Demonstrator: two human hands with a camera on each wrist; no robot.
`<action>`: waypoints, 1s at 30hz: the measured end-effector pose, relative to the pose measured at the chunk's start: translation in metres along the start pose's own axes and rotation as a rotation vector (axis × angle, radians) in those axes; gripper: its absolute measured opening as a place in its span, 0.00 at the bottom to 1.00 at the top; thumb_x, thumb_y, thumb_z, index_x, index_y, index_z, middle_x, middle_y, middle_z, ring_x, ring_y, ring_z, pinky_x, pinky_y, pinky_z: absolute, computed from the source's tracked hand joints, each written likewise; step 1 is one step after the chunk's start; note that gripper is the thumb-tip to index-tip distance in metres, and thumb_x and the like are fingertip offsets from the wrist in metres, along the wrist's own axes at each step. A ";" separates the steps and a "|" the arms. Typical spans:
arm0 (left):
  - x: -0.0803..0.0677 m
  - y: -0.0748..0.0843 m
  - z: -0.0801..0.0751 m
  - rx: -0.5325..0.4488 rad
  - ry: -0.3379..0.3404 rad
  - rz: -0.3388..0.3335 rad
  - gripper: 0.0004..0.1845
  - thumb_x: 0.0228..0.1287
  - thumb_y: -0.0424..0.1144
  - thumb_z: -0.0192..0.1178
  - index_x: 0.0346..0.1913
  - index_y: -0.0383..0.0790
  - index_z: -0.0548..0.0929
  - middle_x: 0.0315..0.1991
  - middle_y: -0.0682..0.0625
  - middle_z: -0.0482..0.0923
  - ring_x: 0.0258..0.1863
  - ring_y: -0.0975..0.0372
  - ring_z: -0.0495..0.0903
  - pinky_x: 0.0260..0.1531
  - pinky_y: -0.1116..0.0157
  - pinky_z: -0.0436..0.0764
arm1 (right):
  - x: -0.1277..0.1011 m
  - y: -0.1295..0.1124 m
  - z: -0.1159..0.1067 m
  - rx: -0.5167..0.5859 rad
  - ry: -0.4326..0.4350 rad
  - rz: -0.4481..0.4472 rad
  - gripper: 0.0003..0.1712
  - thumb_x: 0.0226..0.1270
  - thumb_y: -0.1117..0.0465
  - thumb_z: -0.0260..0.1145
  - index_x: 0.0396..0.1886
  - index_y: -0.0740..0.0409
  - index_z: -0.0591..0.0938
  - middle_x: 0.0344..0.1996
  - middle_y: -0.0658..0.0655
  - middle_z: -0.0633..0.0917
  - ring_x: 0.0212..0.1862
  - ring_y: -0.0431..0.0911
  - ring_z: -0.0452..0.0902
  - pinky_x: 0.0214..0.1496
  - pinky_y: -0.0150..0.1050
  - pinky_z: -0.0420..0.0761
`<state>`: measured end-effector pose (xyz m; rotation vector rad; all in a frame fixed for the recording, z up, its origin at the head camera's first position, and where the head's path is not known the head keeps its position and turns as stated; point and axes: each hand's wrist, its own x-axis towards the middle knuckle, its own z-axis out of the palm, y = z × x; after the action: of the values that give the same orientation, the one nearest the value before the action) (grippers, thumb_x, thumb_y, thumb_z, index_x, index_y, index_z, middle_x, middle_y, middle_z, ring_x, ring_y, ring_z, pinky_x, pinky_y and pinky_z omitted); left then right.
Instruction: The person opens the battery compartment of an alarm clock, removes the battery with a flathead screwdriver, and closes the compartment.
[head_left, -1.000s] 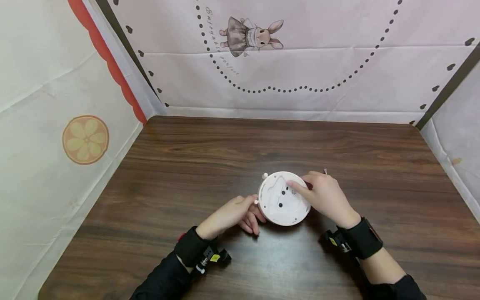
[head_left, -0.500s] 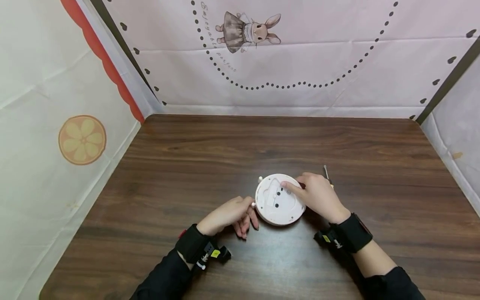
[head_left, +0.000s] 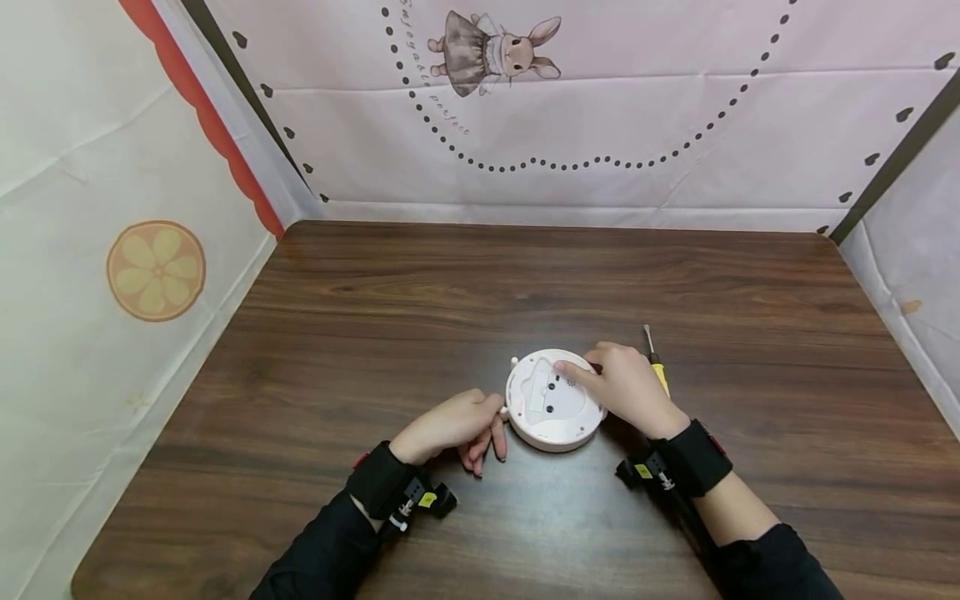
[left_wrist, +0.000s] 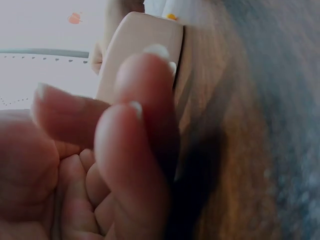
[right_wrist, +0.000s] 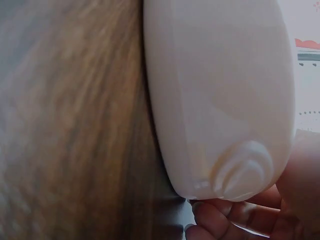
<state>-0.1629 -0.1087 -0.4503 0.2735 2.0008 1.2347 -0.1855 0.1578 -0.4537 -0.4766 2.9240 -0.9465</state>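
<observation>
Lying back-up on the wooden table [head_left: 375, 333], the round white clock [head_left: 553, 400] sits between both hands in the head view. The right hand [head_left: 626, 387] curls round its right rim, forefinger pressed on top; the left hand [head_left: 453, 425] rests just beside its left rim, fingers loosely bent, holding nothing. A yellow-handled screwdriver [head_left: 656, 367] points away, behind the right hand.

Left wrist view: relaxed fingers [left_wrist: 135, 125] near the smooth plastic rim [left_wrist: 140, 45].

Right wrist view: glossy rounded casing [right_wrist: 220, 100], fingertips [right_wrist: 225, 220] beneath it.
</observation>
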 end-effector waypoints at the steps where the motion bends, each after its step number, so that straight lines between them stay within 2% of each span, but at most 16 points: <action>1: 0.000 0.001 0.000 0.003 0.003 -0.002 0.31 0.76 0.41 0.37 0.24 0.34 0.88 0.07 0.49 0.70 0.11 0.58 0.80 0.14 0.63 0.78 | 0.000 0.000 0.000 0.003 -0.002 0.002 0.30 0.71 0.38 0.63 0.14 0.49 0.74 0.21 0.51 0.71 0.22 0.43 0.64 0.28 0.38 0.63; 8: 0.000 0.004 0.003 0.042 0.042 0.012 0.30 0.76 0.39 0.38 0.21 0.34 0.86 0.06 0.48 0.68 0.12 0.55 0.81 0.13 0.66 0.75 | -0.001 0.001 -0.003 -0.004 -0.007 0.009 0.30 0.71 0.39 0.64 0.13 0.50 0.72 0.21 0.52 0.70 0.22 0.43 0.64 0.27 0.37 0.63; 9: 0.001 0.004 0.003 0.057 0.049 0.017 0.30 0.76 0.39 0.38 0.20 0.34 0.86 0.06 0.47 0.69 0.12 0.55 0.81 0.12 0.66 0.74 | -0.001 0.001 -0.004 -0.008 -0.012 0.011 0.30 0.72 0.39 0.63 0.14 0.51 0.72 0.21 0.52 0.70 0.22 0.43 0.64 0.27 0.38 0.63; 11: 0.001 0.006 0.003 0.121 0.085 0.025 0.31 0.75 0.40 0.39 0.18 0.35 0.85 0.07 0.47 0.71 0.11 0.55 0.81 0.12 0.66 0.74 | -0.003 0.002 -0.006 0.002 -0.020 0.016 0.27 0.73 0.39 0.62 0.21 0.52 0.80 0.22 0.51 0.72 0.23 0.43 0.66 0.29 0.38 0.65; 13: 0.001 0.008 0.002 0.222 0.157 0.044 0.32 0.76 0.42 0.40 0.15 0.38 0.83 0.07 0.49 0.73 0.10 0.57 0.79 0.13 0.65 0.74 | -0.005 0.003 -0.010 0.021 -0.022 0.024 0.23 0.75 0.40 0.60 0.34 0.54 0.86 0.24 0.50 0.76 0.25 0.42 0.70 0.31 0.39 0.69; 16: -0.002 0.017 -0.003 0.403 0.308 0.108 0.33 0.79 0.46 0.43 0.12 0.41 0.77 0.07 0.54 0.72 0.07 0.61 0.75 0.15 0.64 0.73 | -0.008 0.005 -0.019 0.048 -0.011 0.026 0.21 0.78 0.45 0.59 0.51 0.55 0.85 0.28 0.49 0.80 0.27 0.42 0.72 0.34 0.41 0.71; 18: -0.003 0.026 -0.007 0.509 0.400 0.186 0.32 0.80 0.47 0.46 0.11 0.43 0.72 0.07 0.56 0.66 0.07 0.63 0.69 0.15 0.65 0.68 | -0.011 0.005 -0.027 0.045 -0.010 0.026 0.16 0.79 0.50 0.58 0.49 0.55 0.84 0.27 0.49 0.80 0.25 0.42 0.71 0.32 0.41 0.71; 21: 0.000 0.044 -0.009 0.663 0.472 0.312 0.27 0.78 0.46 0.50 0.14 0.48 0.68 0.10 0.58 0.60 0.10 0.65 0.62 0.17 0.67 0.60 | -0.013 0.003 -0.038 0.037 -0.055 0.015 0.10 0.78 0.57 0.56 0.42 0.55 0.82 0.20 0.49 0.76 0.20 0.43 0.67 0.27 0.40 0.68; 23: 0.006 0.055 -0.008 0.756 0.468 0.369 0.24 0.76 0.46 0.53 0.16 0.50 0.67 0.11 0.59 0.58 0.11 0.66 0.60 0.17 0.67 0.57 | -0.014 -0.001 -0.042 0.027 -0.106 -0.010 0.10 0.75 0.60 0.55 0.35 0.54 0.81 0.17 0.48 0.74 0.18 0.42 0.66 0.26 0.38 0.67; 25: 0.012 0.064 -0.005 0.836 0.432 0.396 0.23 0.74 0.45 0.55 0.17 0.51 0.67 0.12 0.60 0.58 0.12 0.68 0.61 0.16 0.68 0.57 | -0.015 -0.006 -0.043 0.027 -0.174 -0.045 0.11 0.73 0.61 0.55 0.30 0.52 0.80 0.15 0.46 0.72 0.18 0.40 0.66 0.25 0.37 0.67; 27: 0.019 0.070 -0.001 0.881 0.367 0.393 0.23 0.73 0.44 0.56 0.16 0.50 0.65 0.12 0.60 0.57 0.12 0.68 0.60 0.16 0.68 0.56 | -0.016 -0.010 -0.043 0.029 -0.236 -0.083 0.12 0.72 0.61 0.55 0.26 0.50 0.79 0.15 0.45 0.72 0.18 0.38 0.65 0.25 0.35 0.67; 30: 0.026 0.073 0.005 0.911 0.283 0.343 0.24 0.70 0.43 0.58 0.15 0.50 0.63 0.12 0.60 0.54 0.12 0.67 0.58 0.16 0.68 0.55 | -0.018 -0.015 -0.041 0.032 -0.300 -0.125 0.14 0.71 0.62 0.57 0.23 0.48 0.78 0.14 0.43 0.70 0.18 0.37 0.63 0.25 0.34 0.64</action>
<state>-0.1920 -0.0537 -0.4030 0.9516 2.7483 0.4656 -0.1690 0.1752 -0.4133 -0.7361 2.6323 -0.8475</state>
